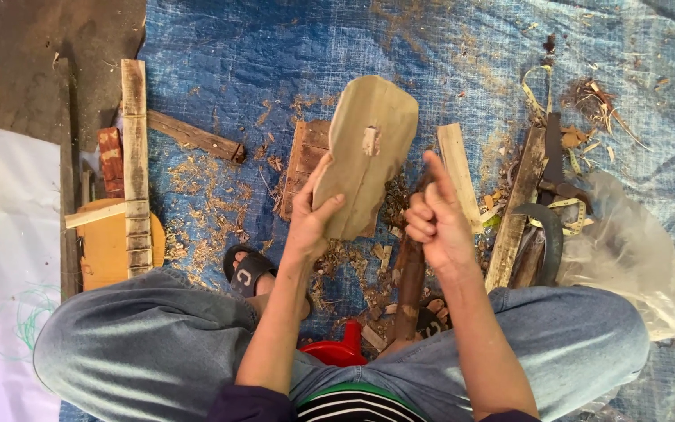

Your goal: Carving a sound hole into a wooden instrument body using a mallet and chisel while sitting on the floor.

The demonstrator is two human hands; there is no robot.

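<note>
Clear crumpled plastic bag [630, 254] on blue tarp [275, 62], right of the knee, no labels, signs, screens

Bare tarp [275, 47] lies open ahead of me; wood scraps [306, 164], slats [525, 203] and a curved blade [550, 234] crowd my hands.

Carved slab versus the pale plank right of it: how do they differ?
The slab is wide, rounded and greenish-tan with a small hole; the plank is narrow, straight-edged and paler. The left hand holds the slab up; the plank lies on the tarp. Both look like bare wood.
</note>
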